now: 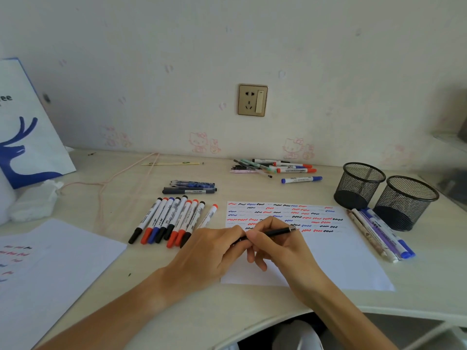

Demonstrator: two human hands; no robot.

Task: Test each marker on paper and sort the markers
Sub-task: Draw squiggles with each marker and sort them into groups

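- Both hands meet over the sheet of paper (341, 253), which lies flat on the counter (177, 286) and carries rows of red, blue and black squiggles across its upper half.
- The right hand (280, 246) has its fingers (257, 238) curled round a slim black pen (275, 233) with a silver tip; the pen lies nearly level, tip pointing right.
- The left hand (209, 253) pinches the pen's other end with curled fingers, so both hands grip the same pen.
- Left of the paper, a row of markers (169, 221) lies side by side with red, blue and black caps toward the person.
- Behind that row sit a few dark pens (189, 187).
- A loose pile of markers (273, 166) rests near the wall, with one blue marker (301, 179) just in front of it.
- Along the paper's right edge lie several pens and markers (381, 234), touching the nearer of two black mesh cups (384, 195).
- A second sheet (50, 274) with a few marks lies at the far left.
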